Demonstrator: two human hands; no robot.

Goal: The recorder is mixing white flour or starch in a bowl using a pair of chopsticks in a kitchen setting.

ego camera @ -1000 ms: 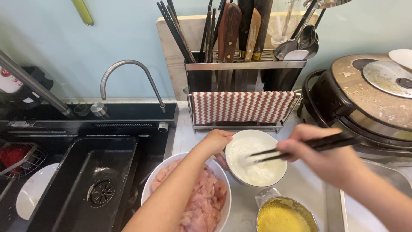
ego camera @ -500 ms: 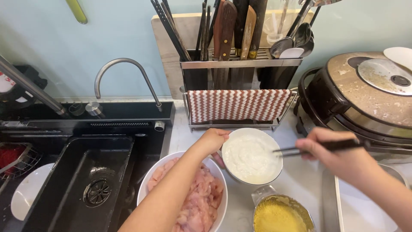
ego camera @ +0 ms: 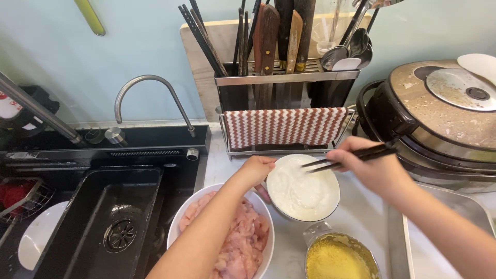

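Chopsticks moved over the batter bowl; right hand pinches them, left hand grips its rim.

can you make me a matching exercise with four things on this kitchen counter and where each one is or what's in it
Things:
1. small bowl
2. large white bowl
3. glass cup
4. chopsticks

Descriptions:
A. holds pale pink raw meat pieces
B. gripped in the right hand, tips over the white mixture
C. holds yellow crumbs, at the near edge of the counter
D. holds white batter, left hand on its rim

Pairs: 1-D, 2-A, 3-C, 4-B
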